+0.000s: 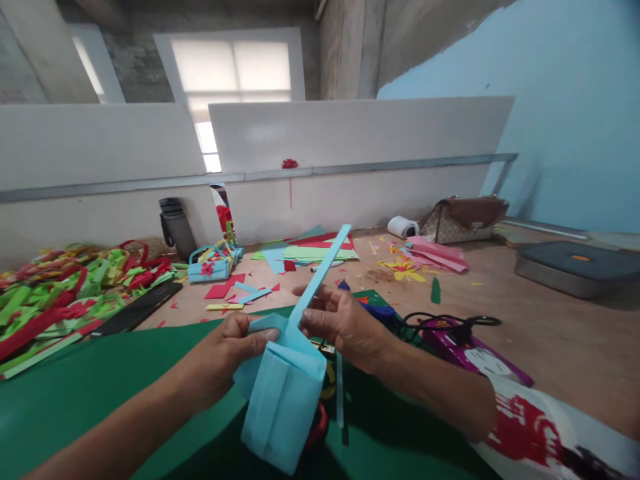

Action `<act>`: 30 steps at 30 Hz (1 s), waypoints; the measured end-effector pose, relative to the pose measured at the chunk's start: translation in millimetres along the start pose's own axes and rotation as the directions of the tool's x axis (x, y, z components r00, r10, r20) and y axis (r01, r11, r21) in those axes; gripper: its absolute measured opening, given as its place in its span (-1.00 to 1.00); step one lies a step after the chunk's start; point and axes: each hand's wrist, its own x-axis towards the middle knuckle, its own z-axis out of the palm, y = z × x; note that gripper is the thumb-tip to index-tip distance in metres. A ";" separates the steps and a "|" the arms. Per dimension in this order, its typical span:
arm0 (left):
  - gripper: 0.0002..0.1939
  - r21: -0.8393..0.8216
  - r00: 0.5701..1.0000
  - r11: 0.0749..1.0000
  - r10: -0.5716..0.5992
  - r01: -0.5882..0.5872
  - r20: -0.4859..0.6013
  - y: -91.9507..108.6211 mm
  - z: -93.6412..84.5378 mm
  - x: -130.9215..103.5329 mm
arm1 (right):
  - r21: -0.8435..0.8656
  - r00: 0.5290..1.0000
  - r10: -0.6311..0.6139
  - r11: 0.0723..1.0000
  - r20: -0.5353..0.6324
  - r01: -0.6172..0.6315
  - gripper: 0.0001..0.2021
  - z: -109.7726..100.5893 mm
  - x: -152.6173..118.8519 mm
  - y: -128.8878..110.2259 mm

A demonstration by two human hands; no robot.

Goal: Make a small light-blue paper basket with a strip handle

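Note:
A small light-blue bag (285, 403), which looks like felt or stiff paper, is tilted above the green mat (125, 373). My left hand (245, 343) pinches its upper left flap between thumb and fingers. From the bag's top a long blue strip (323, 270) rises up to the right. My right hand (345, 323) closes its thumb and fingers on the lower part of that strip. Partly hidden behind the bag is a red-handled tool (318, 427). A thin pale strip (340, 390) hangs or lies just right of the bag; I cannot tell which.
Left, a heap of green and red pieces (65, 293) lies beside a black phone-like slab (137, 308). Behind stand a finished-looking blue bag (209, 268) and a dark bottle (177, 230). Right are a purple power strip (480, 353), a handbag (465, 220) and a lidded container (575, 270).

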 end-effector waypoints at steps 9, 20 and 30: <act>-0.67 -0.106 0.998 0.992 -0.070 0.070 0.000 0.6 6.6 -1.0 | -0.009 0.997 -0.018 1.000 0.069 0.018 -0.66 -0.7 0.0 3.4; -0.71 0.043 0.988 0.999 0.015 -0.022 0.152 -1.0 5.2 -2.1 | -0.295 0.994 -0.099 0.952 -0.051 0.080 -0.68 -0.3 -0.1 -0.1; -0.66 0.164 0.998 0.986 0.043 -0.033 -0.055 -0.5 3.9 1.4 | -0.665 0.906 -0.421 0.690 -0.046 0.287 -0.74 -19.4 -6.2 -52.1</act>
